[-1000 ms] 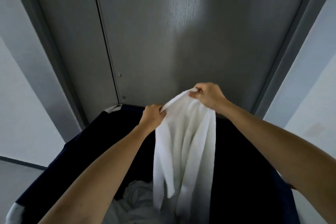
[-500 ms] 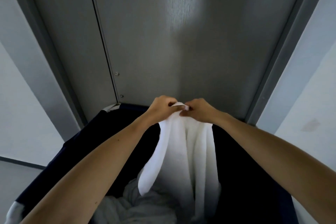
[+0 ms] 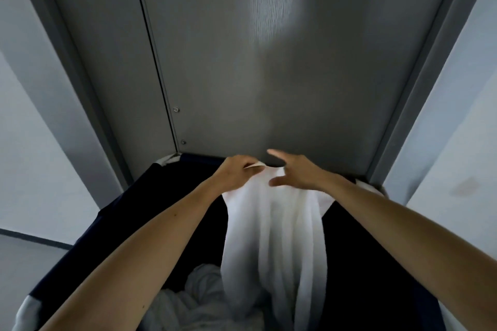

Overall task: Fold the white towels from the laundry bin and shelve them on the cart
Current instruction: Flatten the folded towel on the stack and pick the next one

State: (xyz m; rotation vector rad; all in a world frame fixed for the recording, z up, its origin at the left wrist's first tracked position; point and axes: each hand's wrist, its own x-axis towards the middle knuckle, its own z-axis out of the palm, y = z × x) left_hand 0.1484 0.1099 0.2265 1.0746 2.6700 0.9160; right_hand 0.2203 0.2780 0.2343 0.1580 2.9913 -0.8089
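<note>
A white towel (image 3: 274, 239) hangs in long folds over the dark blue laundry bin (image 3: 113, 226). My left hand (image 3: 236, 172) pinches its top edge near the bin's far rim. Just to the right, my right hand (image 3: 295, 172) is spread, fingers straight and apart, beside the towel's top; it grips nothing. More crumpled white towels (image 3: 193, 301) lie at the bottom of the bin. The cart is out of sight.
A grey metal door (image 3: 282, 62) with a vertical seam rises right behind the bin. Pale walls flank it on both sides, and the door frame (image 3: 419, 105) angles down on the right. A strip of floor (image 3: 24, 263) shows at lower left.
My hands came together at the towel's top edge. Then my right hand let go and spread its fingers. The left keeps its pinch.
</note>
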